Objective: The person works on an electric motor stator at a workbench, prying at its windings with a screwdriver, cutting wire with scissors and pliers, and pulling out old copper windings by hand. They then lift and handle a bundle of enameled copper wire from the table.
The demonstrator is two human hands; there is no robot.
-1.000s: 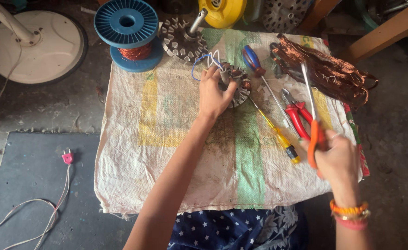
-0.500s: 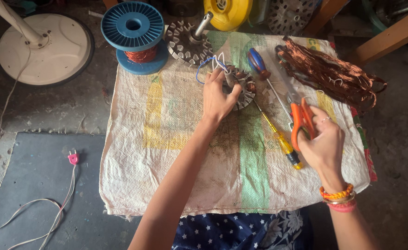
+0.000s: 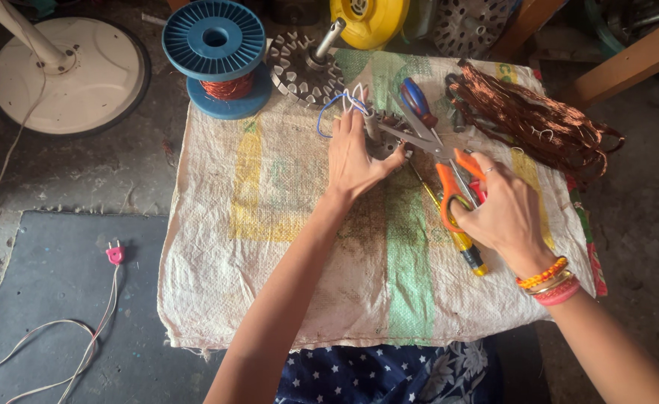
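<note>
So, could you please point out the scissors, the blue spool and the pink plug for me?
scissors (image 3: 449,196): head view, on the orange handle loop held in the right hand.
blue spool (image 3: 215,36): head view, on its top flange beside the hub.
pink plug (image 3: 114,255): head view, on the plug's body.

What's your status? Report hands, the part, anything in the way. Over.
Left hand flat on stator. Right hand gripping orange scissors, blades at the stator. Screwdrivers underneath, copper wire bundle close right.
</note>
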